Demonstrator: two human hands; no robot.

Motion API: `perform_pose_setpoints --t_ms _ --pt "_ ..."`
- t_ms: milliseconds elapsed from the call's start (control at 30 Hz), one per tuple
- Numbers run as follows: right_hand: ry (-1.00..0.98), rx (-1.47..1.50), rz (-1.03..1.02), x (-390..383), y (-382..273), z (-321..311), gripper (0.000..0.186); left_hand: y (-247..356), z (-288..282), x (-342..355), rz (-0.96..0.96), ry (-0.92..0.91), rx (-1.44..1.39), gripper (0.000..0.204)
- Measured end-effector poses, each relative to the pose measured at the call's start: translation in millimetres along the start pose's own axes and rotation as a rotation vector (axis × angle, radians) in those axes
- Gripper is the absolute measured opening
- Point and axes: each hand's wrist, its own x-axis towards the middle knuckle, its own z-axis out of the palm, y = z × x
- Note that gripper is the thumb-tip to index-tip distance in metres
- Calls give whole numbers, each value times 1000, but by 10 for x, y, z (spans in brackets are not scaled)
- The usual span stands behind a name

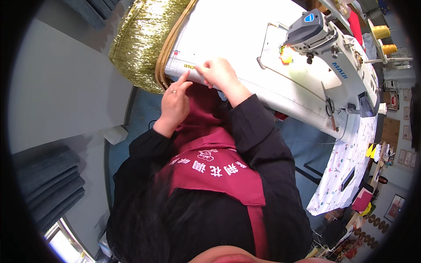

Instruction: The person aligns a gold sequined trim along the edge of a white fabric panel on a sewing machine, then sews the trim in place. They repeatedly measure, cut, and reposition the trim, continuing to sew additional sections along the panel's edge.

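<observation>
My left hand (174,104), a ring on one finger, is at the near left edge of the white sewing table (232,35). Its index finger stretches toward the edge, and nothing shows in the hand. Beside it, my right hand (219,74) has thumb and index finger pinched together over the edge; whatever is between them is too small to make out. Just left of those fingertips a short gold-yellow strip (189,67) lies on the tabletop. A large bundle of shiny gold tinsel fringe (142,39) with a brown-gold band (172,41) hangs over the table's left end.
On the right of the table stands a sewing machine (333,52) with its lamp lit. Black-handled scissors (329,105) lie near its base. Yellow thread cones (380,31) stand behind it. A patterned white cloth (340,171) covers a surface at the right.
</observation>
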Motion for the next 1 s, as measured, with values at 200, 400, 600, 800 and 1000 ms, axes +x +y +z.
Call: perform_pose_setpoints --t_ms 200,400,600,800,1000 --pt "28 36 26 -48 -15 -22 36 5 207 81 -38 -97 -9 40" --pt "-10 224 22 -37 33 -64 35 29 272 63 -21 -88 38 35" --pt "-22 237 27 -57 91 -133 38 134 275 72 -35 -96 69 30" --pt "-22 205 39 -82 91 -157 41 198 194 140 -93 -169 118 30" --pt "-23 248 84 -557 375 -543 44 197 139 259 -79 -145 174 15"
